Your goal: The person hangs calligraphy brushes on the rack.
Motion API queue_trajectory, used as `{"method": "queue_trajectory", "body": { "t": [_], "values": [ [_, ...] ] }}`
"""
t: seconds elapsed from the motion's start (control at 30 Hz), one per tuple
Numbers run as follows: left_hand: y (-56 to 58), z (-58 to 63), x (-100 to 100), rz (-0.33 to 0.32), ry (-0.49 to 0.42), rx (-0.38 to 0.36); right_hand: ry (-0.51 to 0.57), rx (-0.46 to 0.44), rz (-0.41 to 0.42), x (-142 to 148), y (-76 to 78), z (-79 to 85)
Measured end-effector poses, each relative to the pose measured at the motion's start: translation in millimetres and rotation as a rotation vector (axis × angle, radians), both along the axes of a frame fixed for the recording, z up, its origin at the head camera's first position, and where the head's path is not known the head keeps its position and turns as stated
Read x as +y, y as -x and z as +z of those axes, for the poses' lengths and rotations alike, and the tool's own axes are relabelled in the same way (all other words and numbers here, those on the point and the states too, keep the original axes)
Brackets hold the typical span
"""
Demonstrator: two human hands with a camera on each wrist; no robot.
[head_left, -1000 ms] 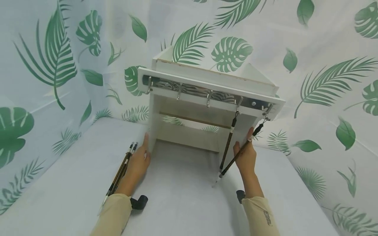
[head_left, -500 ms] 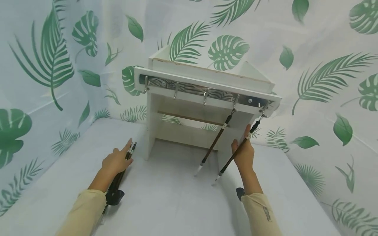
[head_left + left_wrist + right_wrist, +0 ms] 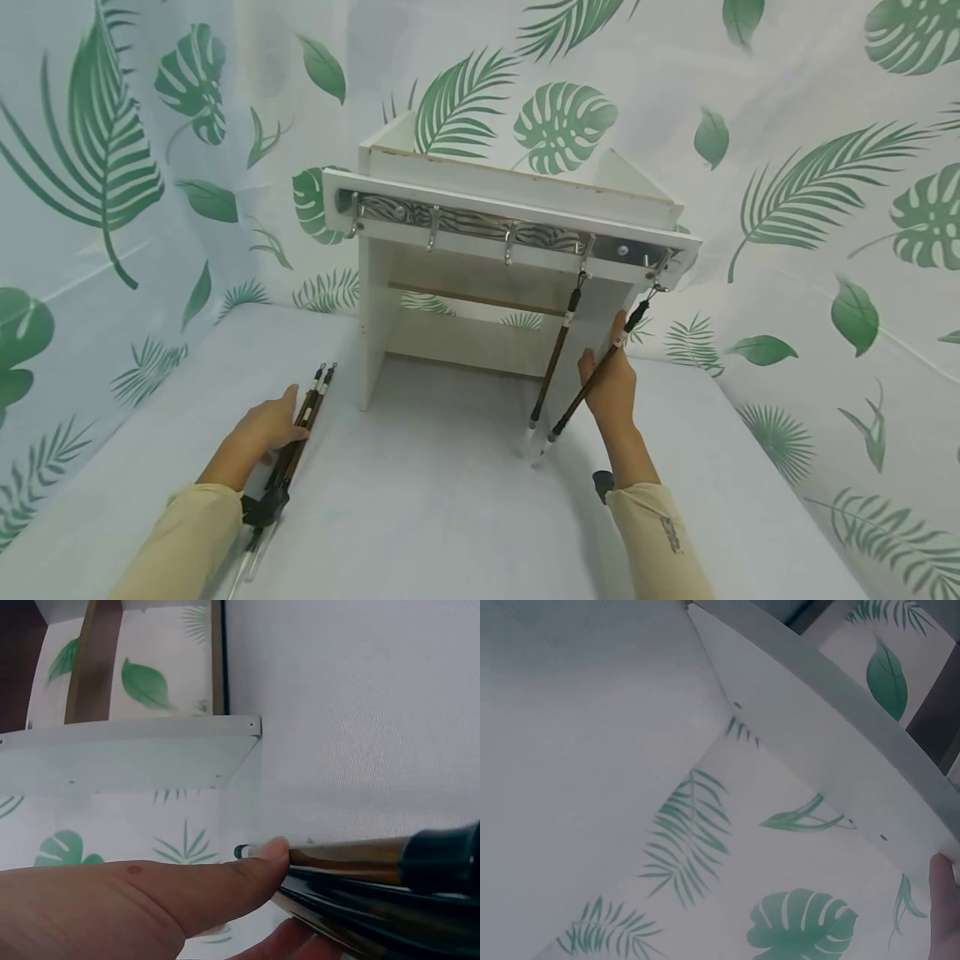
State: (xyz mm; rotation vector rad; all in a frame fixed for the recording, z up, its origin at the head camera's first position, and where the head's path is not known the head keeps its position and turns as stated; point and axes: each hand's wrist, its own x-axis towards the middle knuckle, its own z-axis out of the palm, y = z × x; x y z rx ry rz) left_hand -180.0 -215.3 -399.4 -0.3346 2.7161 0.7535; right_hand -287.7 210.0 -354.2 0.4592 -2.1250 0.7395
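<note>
My left hand (image 3: pixel 266 425) pinches a bundle of calligraphy brushes (image 3: pixel 309 410) at the left of the table. The thumb lies on top and fingers show beneath them in the left wrist view, where dark and brown handles (image 3: pixel 349 859) run to the right. My right hand (image 3: pixel 613 387) holds the right side panel of a white shelf unit (image 3: pixel 517 193), with one finger (image 3: pixel 943 900) against the panel in the right wrist view. Two more brushes (image 3: pixel 557 354) hang by loops from the right-hand hooks, tips down, one passing in front of my right hand.
Along the unit's front runs a metal rail (image 3: pixel 472 225) with several hooks. The unit stands on a white table (image 3: pixel 442 500), before a leaf-print curtain (image 3: pixel 787 167). Black devices sit at both wrists.
My left hand has left the unit's left side, moved left and down, and taken hold of the brushes. The hanging brushes swung. My right hand stays at the panel.
</note>
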Motion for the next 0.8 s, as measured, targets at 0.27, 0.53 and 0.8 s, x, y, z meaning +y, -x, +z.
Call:
{"method": "queue_trajectory", "body": {
  "t": [0.27, 0.53, 0.8],
  "values": [
    [1.1, -5.6, -1.6, 0.023, -0.059, -0.001, -0.018, 0.041, 0.004, 1.3, 2.1, 0.9],
    [1.5, -3.5, 0.2, -0.022, -0.020, 0.036, -0.013, 0.024, -0.007, 0.0, 1.9, 3.3],
    [-8.3, 14.5, -8.1, -0.083, -0.057, 0.147, 0.006, -0.004, -0.018, 1.6, 0.7, -1.7]
  ]
}}
